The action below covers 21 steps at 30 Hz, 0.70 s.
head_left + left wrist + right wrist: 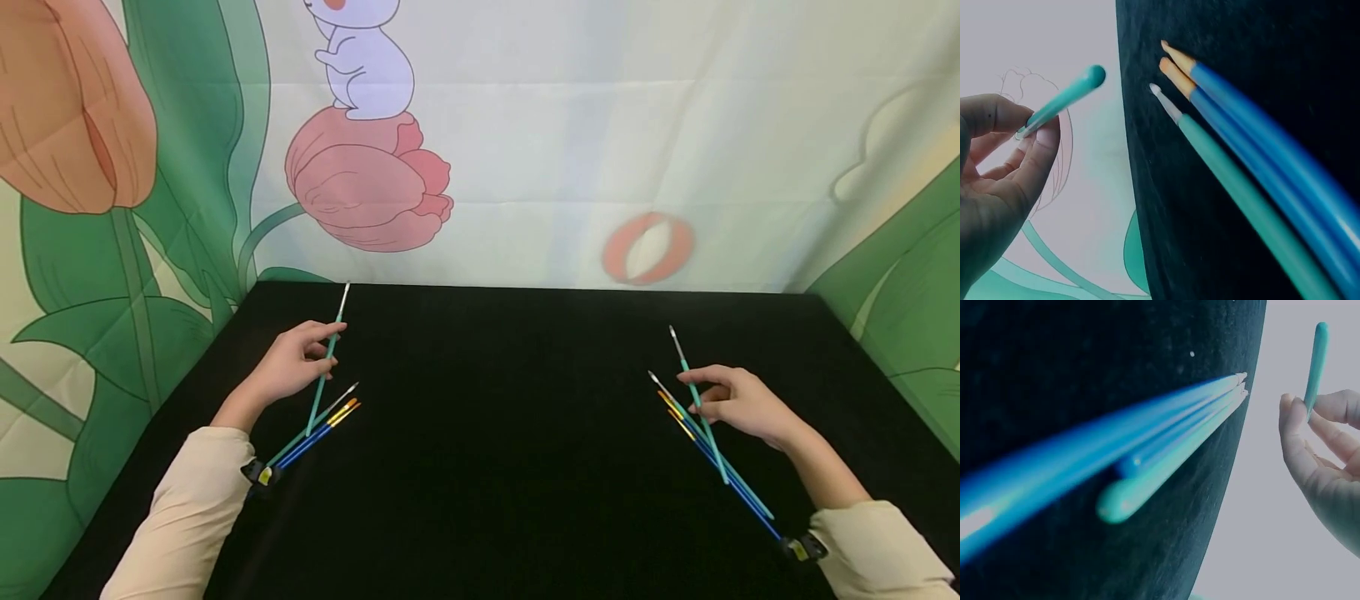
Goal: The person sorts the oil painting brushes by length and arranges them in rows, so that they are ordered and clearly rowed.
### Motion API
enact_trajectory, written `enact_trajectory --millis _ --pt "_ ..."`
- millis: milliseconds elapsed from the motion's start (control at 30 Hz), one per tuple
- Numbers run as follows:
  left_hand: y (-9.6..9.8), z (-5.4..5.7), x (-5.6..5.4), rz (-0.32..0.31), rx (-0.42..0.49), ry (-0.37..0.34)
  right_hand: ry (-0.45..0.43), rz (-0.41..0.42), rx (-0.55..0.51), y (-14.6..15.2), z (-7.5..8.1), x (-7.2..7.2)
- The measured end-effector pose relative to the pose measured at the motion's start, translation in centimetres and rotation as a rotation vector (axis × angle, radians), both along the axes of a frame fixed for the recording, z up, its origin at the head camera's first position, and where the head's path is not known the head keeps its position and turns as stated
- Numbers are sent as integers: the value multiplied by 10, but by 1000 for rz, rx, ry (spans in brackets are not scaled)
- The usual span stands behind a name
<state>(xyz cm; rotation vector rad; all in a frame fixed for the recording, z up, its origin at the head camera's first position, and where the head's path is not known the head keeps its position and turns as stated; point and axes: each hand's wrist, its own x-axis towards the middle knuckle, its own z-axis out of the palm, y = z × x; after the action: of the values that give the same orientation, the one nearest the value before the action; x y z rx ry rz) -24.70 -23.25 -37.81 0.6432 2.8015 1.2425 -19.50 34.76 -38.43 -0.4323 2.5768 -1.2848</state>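
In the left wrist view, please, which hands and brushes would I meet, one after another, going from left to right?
Left hand, held turquoise brush, lying turquoise brush, first blue brush, rightmost blue brush.

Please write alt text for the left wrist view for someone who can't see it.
A left hand pinches a turquoise paintbrush before a pale flower-printed cloth. At right, two blue paintbrushes and a second turquoise paintbrush lie side by side on a black tabletop.
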Motion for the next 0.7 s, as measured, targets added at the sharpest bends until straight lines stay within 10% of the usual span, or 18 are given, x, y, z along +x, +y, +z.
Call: enact_trajectory --millis 700 --pt "35 1 -20 -50 143 -106 4 -14 22 -13 5 -2"
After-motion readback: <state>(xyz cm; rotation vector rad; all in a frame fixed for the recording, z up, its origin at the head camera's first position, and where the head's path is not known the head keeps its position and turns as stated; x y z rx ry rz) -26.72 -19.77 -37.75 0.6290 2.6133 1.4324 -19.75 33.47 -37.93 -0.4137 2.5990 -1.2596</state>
